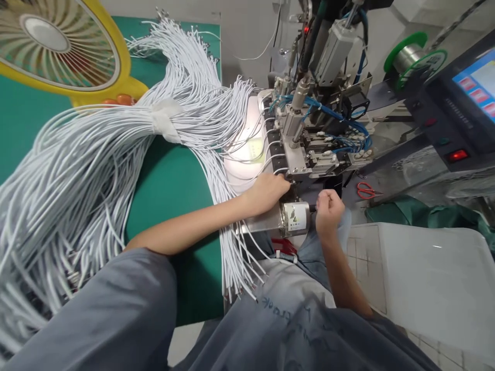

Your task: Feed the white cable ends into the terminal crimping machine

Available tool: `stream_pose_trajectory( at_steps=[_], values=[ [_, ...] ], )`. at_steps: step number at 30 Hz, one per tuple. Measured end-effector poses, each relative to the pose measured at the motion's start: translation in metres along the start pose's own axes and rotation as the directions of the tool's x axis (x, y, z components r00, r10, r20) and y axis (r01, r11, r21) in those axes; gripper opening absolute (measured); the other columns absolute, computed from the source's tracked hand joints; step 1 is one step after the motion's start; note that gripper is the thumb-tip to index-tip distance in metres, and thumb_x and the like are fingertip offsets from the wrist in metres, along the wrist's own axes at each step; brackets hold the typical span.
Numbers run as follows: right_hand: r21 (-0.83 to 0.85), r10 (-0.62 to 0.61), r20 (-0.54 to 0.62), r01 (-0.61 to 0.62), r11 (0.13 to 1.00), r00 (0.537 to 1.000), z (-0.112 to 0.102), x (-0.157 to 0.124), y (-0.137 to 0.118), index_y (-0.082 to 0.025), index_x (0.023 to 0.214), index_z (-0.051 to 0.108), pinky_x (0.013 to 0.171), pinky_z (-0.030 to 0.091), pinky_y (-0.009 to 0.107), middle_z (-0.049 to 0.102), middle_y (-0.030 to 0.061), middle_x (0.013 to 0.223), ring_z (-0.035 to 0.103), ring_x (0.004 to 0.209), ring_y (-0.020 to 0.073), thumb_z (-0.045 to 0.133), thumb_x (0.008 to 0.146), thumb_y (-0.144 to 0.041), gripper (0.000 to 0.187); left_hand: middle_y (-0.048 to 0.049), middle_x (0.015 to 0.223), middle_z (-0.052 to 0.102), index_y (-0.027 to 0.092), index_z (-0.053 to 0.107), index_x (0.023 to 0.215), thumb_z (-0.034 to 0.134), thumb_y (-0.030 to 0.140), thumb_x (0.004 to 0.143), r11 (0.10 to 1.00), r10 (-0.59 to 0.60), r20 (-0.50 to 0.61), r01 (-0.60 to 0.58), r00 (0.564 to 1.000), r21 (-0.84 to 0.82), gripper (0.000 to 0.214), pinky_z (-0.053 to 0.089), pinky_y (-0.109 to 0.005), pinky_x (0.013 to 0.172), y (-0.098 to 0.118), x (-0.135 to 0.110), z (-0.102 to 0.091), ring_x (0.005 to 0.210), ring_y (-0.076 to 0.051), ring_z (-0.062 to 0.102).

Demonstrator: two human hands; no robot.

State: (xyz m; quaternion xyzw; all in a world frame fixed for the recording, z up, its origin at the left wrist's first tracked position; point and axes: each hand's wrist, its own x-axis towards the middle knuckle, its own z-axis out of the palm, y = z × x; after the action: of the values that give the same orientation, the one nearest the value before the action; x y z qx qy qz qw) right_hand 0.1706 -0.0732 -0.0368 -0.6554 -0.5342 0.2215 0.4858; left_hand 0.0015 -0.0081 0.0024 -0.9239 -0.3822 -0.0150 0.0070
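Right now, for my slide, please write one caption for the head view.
Left hand at a machine, right hand curled nearby, white cables across a green table.

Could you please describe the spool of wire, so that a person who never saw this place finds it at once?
Find the metal machine at the upper centre-right, then the dark control box right of it. The spool is between them, left of the lit screen. Silvery wire between bright green rims sets it apart from these neighbours.
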Motion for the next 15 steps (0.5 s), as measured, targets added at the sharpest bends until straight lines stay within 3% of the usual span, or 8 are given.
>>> stream_pose_trajectory(
  at_steps=[1, 2, 3, 6, 8, 10, 12, 15],
  values=[
    [-0.031, -0.032, 0.005, 0.032, 0.999, 0.999, -0.003, -0.015, -0.010, -0.020, 0.073, 0.050, 0.053, 0.036, 0.025, 0.053, 0.0000, 0.063, 0.048, 0.056, 0.0128, 0.036, 0.088, -0.035, 0.026, -0.0128, 0.075, 0.062, 0.008, 0.063, 0.071, 0.044, -0.001, 0.078, 0.999, -0.032, 0.002, 0.032, 0.999, 0.006, 0.023, 0.035, -0.027, 0.051, -0.001, 0.001, 0.000, 0.066, -0.021, 0.062],
    [-0.081, -0.070, 0.129, 0.081, 0.993, 0.989, -0.003, -0.032, -0.020, -0.019, 0.074, 0.054, 0.057, 0.037, 0.025, 0.057, 0.0011, 0.065, 0.050, 0.058, 0.0134, 0.040, 0.088, -0.034, 0.024, -0.0137, 0.076, 0.062, 0.008, 0.064, 0.072, 0.043, -0.002, 0.078, 0.998, -0.060, 0.006, 0.060, 0.998, 0.010, 0.024, 0.034, -0.027, 0.051, -0.001, 0.002, 0.000, 0.067, -0.021, 0.062],
    [-0.127, -0.084, 0.302, 0.127, 0.984, 0.950, -0.001, -0.048, -0.030, -0.019, 0.074, 0.057, 0.058, 0.038, 0.025, 0.059, 0.0014, 0.063, 0.052, 0.057, 0.0136, 0.042, 0.087, -0.032, 0.024, -0.0144, 0.077, 0.062, 0.007, 0.064, 0.073, 0.042, -0.003, 0.077, 0.996, -0.084, 0.012, 0.084, 0.996, 0.014, 0.025, 0.034, -0.027, 0.051, -0.002, 0.002, -0.001, 0.067, -0.021, 0.062],
    [-0.269, 0.020, 0.694, 0.233, 0.935, 0.720, 0.012, -0.086, -0.046, -0.018, 0.085, 0.063, 0.062, 0.038, 0.027, 0.067, 0.0062, 0.077, 0.059, 0.068, 0.0173, 0.046, 0.087, -0.032, 0.022, -0.0141, 0.076, 0.063, 0.008, 0.065, 0.076, 0.041, 0.000, 0.080, 0.996, -0.081, 0.025, 0.082, 0.996, -0.034, 0.026, 0.035, -0.028, 0.052, -0.003, 0.002, -0.010, 0.067, -0.022, 0.061],
    [-0.288, 0.086, 0.815, 0.271, 0.919, 0.574, 0.017, -0.096, -0.049, -0.017, 0.082, 0.063, 0.063, 0.037, 0.027, 0.068, 0.0071, 0.079, 0.060, 0.073, 0.0188, 0.045, 0.088, -0.029, 0.023, -0.0114, 0.079, 0.065, 0.010, 0.067, 0.082, 0.043, 0.010, 0.085, 0.979, 0.041, 0.004, -0.040, 0.999, -0.200, 0.024, 0.037, -0.028, 0.055, 0.000, -0.001, -0.021, 0.068, -0.020, 0.061],
    [-0.243, 0.088, 0.861, 0.253, 0.936, 0.501, 0.013, -0.091, -0.047, -0.018, 0.073, 0.062, 0.062, 0.035, 0.027, 0.065, 0.0042, 0.069, 0.059, 0.068, 0.0171, 0.041, 0.090, -0.026, 0.028, -0.0078, 0.085, 0.066, 0.013, 0.068, 0.091, 0.044, 0.019, 0.089, 0.868, 0.198, -0.068, -0.208, 0.978, -0.450, 0.024, 0.041, -0.025, 0.060, 0.009, -0.005, -0.032, 0.073, -0.016, 0.061],
    [-0.181, 0.052, 0.842, 0.191, 0.965, 0.537, -0.002, -0.077, -0.044, -0.018, 0.069, 0.061, 0.061, 0.034, 0.026, 0.063, 0.0019, 0.064, 0.056, 0.064, 0.0151, 0.039, 0.091, -0.027, 0.032, -0.0065, 0.090, 0.067, 0.014, 0.067, 0.100, 0.045, 0.027, 0.091, 0.694, 0.260, -0.151, -0.294, 0.954, -0.657, 0.026, 0.044, -0.023, 0.066, 0.020, -0.011, -0.038, 0.078, -0.013, 0.062],
    [-0.093, 0.024, 0.720, 0.062, 0.994, 0.694, -0.037, -0.049, -0.038, -0.017, 0.064, 0.061, 0.057, 0.034, 0.026, 0.061, 0.0007, 0.060, 0.052, 0.059, 0.0133, 0.044, 0.089, -0.032, 0.034, -0.0101, 0.097, 0.066, 0.010, 0.064, 0.108, 0.053, 0.035, 0.087, 0.489, 0.227, -0.160, -0.255, 0.961, -0.834, 0.035, 0.048, -0.024, 0.071, 0.035, -0.018, -0.033, 0.086, -0.016, 0.062]
  ],
)
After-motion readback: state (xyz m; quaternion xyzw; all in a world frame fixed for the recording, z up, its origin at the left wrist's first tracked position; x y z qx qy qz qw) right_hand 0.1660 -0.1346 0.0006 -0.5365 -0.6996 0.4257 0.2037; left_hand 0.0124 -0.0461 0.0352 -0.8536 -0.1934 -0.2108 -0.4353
